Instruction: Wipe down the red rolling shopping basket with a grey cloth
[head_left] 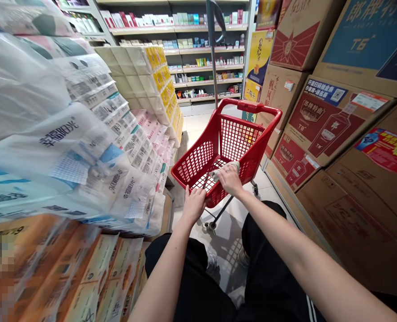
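A red plastic shopping cart (pixel 198 154) with a grid basket stands in front of me, its basket rim turned toward me. My left hand (pixel 194 205) holds the near rim at its left corner, fingers curled over the edge. In my right hand (pixel 231 181) is a pale cloth (pixel 215 174), bunched under the fingers and pressed along the near right part of the basket. The part of the cloth under the palm is hidden.
Plastic-wrapped tissue packs (pixel 94 147) are piled high on the left. Stacked cardboard cartons (pixel 322 120) line the right side. Behind the cart rises a dark pole with a looped handle (pixel 213 53). Shelves of small boxes (pixel 185 31) stand at the back.
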`<action>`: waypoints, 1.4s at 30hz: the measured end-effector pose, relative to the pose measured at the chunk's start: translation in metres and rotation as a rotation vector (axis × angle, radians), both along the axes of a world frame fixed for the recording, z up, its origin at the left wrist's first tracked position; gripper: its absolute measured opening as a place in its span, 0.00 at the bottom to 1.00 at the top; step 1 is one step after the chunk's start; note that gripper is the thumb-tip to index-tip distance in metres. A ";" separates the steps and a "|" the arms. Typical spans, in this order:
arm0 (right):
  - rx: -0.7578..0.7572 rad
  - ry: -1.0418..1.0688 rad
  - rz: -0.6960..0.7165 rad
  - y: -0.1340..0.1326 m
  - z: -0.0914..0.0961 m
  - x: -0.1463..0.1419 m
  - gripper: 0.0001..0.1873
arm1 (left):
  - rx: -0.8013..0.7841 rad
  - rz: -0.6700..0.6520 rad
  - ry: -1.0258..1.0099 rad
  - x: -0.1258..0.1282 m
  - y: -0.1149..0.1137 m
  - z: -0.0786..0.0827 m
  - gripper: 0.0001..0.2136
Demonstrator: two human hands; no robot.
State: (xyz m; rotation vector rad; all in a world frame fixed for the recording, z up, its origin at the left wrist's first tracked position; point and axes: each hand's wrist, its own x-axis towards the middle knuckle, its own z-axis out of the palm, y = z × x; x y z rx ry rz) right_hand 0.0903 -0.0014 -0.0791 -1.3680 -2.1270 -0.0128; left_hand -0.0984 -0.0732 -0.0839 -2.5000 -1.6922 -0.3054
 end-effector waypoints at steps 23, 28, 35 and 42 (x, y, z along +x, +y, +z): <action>-0.155 0.594 -0.392 0.018 -0.014 0.003 0.32 | -0.015 -0.009 -0.098 0.025 -0.010 -0.002 0.03; -0.227 0.696 -0.370 -0.039 -0.022 -0.035 0.32 | -0.015 -0.007 -0.073 0.027 -0.007 0.001 0.06; -0.196 0.774 -0.395 -0.075 -0.033 -0.066 0.30 | -0.022 0.012 -0.085 0.031 -0.010 0.000 0.09; -0.198 0.698 -0.507 0.008 -0.001 -0.016 0.29 | -0.031 0.014 -0.076 0.034 -0.017 0.000 0.10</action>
